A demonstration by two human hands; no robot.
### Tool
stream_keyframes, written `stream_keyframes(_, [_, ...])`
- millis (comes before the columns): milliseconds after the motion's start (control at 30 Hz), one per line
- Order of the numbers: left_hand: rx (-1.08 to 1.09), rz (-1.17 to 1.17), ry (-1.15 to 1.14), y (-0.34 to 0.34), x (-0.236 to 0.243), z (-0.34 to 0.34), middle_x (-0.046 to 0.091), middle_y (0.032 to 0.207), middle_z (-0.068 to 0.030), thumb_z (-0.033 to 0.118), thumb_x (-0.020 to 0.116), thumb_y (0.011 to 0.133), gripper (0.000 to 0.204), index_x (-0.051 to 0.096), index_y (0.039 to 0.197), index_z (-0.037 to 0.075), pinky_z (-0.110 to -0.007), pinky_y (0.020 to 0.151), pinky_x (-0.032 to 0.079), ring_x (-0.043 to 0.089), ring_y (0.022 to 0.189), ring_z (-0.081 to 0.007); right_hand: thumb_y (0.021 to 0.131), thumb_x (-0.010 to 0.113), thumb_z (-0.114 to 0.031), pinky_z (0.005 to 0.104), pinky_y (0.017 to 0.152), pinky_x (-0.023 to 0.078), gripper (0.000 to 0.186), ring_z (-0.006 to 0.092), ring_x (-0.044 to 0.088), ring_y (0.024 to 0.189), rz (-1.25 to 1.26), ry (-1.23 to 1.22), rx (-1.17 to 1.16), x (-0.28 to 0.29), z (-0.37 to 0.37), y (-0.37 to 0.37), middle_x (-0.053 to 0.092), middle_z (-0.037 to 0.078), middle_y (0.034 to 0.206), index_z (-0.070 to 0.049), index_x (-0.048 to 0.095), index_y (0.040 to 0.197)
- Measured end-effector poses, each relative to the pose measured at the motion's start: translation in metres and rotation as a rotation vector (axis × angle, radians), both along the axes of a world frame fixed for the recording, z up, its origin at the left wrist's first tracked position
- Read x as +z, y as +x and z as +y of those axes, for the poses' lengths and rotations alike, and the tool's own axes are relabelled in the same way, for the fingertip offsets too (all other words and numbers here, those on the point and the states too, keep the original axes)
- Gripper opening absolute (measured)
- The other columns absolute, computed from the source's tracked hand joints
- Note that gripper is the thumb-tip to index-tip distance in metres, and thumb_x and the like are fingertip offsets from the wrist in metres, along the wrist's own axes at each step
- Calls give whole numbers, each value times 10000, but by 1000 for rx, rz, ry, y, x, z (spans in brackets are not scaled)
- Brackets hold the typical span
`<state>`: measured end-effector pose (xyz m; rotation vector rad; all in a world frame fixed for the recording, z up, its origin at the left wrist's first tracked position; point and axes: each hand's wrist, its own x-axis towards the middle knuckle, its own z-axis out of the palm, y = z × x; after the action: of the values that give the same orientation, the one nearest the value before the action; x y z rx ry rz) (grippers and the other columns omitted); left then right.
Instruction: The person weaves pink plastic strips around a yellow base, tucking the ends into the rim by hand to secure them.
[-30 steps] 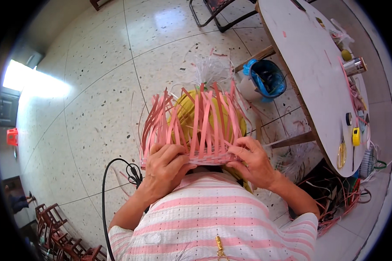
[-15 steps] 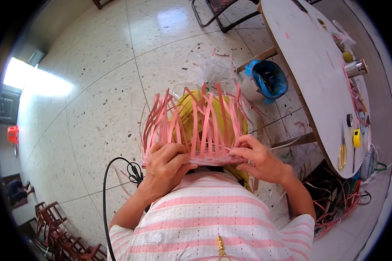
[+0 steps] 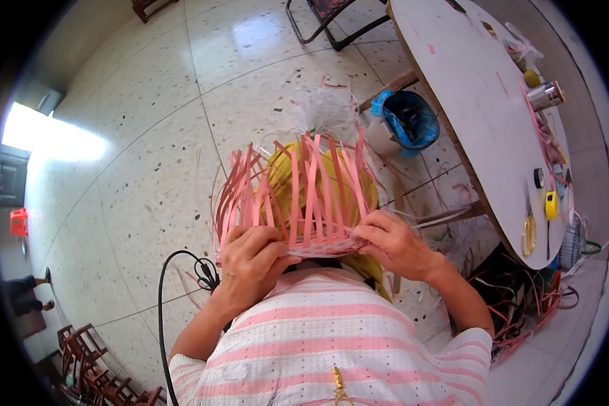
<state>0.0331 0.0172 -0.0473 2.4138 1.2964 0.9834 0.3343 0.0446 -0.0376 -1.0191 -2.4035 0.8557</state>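
Observation:
A half-woven basket [image 3: 321, 247] of flat pink and whitish plastic strips rests against my lap. Its loose upright pink strips [image 3: 295, 196] fan away from me. My left hand [image 3: 252, 260] is closed on the woven band at the left, fingers over it and thumb along the near side. At the right end my right hand [image 3: 400, 245] pinches the same band, fingertips and thumb together. A thin whitish strip [image 3: 446, 218] trails out to the right beyond that hand. Behind the upright strips lies yellow cloth [image 3: 282, 169]. My fingertips partly hide the weave.
A bin [image 3: 387, 139] with a blue liner stands at the far right, beside a white table [image 3: 467, 101] bearing scissors [image 3: 528, 233], a tape measure [image 3: 551, 205] and a can. Strip scraps [image 3: 514, 298] are piled lower right. A black cable [image 3: 161, 304] curves along my left.
The right hand's fingers have drawn closer together on the band. My left hand stays in its grip. The whole view has shifted slightly, and a person's legs show more at far left.

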Motion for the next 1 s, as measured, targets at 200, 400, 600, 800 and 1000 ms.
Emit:
stream_keyframes(200, [-23,-7,-20,-3,2,-1,670,950,-28,210,894,633,328,695,868,97,-352,775,437,631,813,-205,808,793,-98,407,878,457,350,276,608,992,-225,265,2,27,-1,-14,620,84,1045,-67,666,1132])
stream_keyframes(400, [-65,-70,-95,-10,8,0,650,1031,-89,160,907,664,420,710,1023,63,-375,784,498,636,858,-249,855,760,-137,412,862,462,291,281,602,992,109,83,37,28,5,-66,632,79,1040,-55,668,1119])
stream_keyframes(600, [-40,-233,-316,-20,14,-3,583,1195,-156,35,869,668,548,634,1164,32,-395,820,532,618,1035,-351,896,716,-122,413,824,478,169,297,610,913,179,-77,107,11,14,-87,649,113,966,-35,703,1040])
stream_keyframes(800, [49,-25,-122,-28,17,-4,542,1297,-139,131,896,654,489,673,1086,72,-473,988,433,588,1130,-325,909,694,-92,405,801,483,136,309,617,866,212,-226,100,16,20,-88,669,131,887,-14,724,1017])
stream_keyframes(1000, [64,10,-153,-30,11,-6,607,1138,-70,165,914,642,429,715,1018,113,-444,972,409,601,1071,-270,905,713,-29,338,672,482,135,221,605,773,213,-283,115,22,25,-82,667,109,847,-4,732,1036])
